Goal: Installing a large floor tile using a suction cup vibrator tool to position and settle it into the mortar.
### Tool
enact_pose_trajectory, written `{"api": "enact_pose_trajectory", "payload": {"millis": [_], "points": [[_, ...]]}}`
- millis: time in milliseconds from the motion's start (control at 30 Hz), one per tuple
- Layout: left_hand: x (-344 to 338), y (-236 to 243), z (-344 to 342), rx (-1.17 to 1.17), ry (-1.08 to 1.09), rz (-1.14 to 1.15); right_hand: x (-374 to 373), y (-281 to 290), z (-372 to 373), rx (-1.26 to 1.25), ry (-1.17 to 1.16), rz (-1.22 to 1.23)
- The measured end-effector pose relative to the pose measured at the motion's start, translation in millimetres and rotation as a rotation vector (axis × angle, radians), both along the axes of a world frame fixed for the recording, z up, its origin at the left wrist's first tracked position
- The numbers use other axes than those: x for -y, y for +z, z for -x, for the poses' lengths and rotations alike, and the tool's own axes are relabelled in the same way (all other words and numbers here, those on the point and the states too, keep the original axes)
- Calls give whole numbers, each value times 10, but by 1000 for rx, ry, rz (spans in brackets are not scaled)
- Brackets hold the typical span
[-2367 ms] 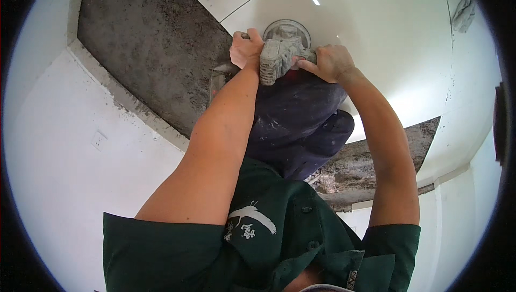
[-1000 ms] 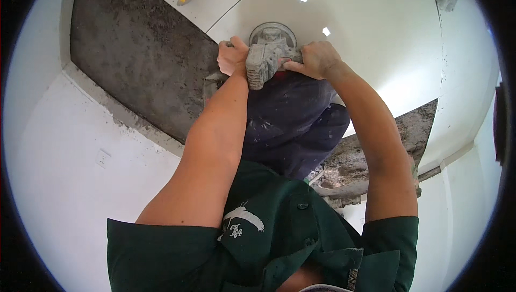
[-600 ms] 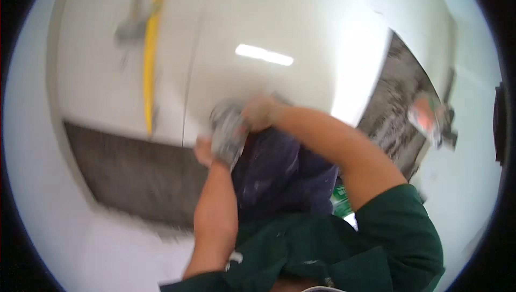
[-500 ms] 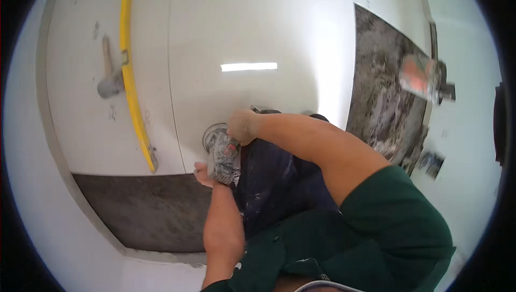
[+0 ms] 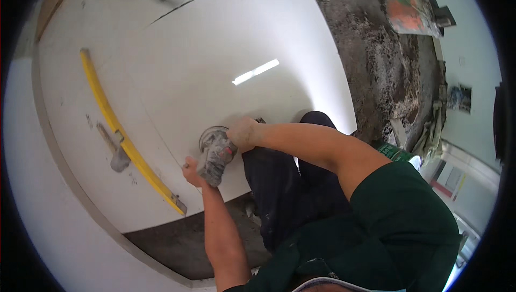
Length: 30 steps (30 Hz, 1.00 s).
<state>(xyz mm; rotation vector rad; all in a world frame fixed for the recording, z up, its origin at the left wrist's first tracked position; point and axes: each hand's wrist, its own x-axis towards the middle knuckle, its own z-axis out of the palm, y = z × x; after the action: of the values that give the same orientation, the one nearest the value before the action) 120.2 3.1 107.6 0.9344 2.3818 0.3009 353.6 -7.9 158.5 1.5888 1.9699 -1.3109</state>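
Note:
A dusty grey power tool, looking like a tile vibrator [image 5: 217, 155] with a red button, sits on a large glossy white tile [image 5: 258, 28]. Its round pad [image 5: 211, 132] shows at the far end of the body, near the tile's near left corner. My right hand [image 5: 244, 133] is closed on the tool's right side. On its left side my left hand [image 5: 192, 171] has its fingers curled, partly hidden behind the body. What each palm grips is covered, but both hands appear to hold the tool. My dark-trousered knees are bent close by.
A yellow spirit level [image 5: 126, 144] and a mallet [image 5: 117, 155] lie on the tiles to the left. Bare rough mortar bed [image 5: 376, 66] spreads at right, with an orange-marked bucket [image 5: 409, 12] on it. A green tin [image 5: 400, 154] stands by my right arm. Dark bare floor [image 5: 215, 233] borders the near tile edge.
My view has turned, so the tiles, level and mallet appear rotated and more of the right side shows. Both hands stay on the tool near the same tile corner.

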Motion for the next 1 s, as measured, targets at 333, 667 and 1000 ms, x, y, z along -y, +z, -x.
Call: {"api": "enact_pose_trajectory", "payload": {"millis": [333,667,1000], "points": [[-1261,101,-2650,-82,-846,11,271,97,-1762,126,-724,164],[76,318,-4822,-39,-1693,40,2222,-41,-2146,71,-1568,245],[1161,229,-5010,-12,-2013,-48,3125,-77,-1760,-170,-1863,185]]}}
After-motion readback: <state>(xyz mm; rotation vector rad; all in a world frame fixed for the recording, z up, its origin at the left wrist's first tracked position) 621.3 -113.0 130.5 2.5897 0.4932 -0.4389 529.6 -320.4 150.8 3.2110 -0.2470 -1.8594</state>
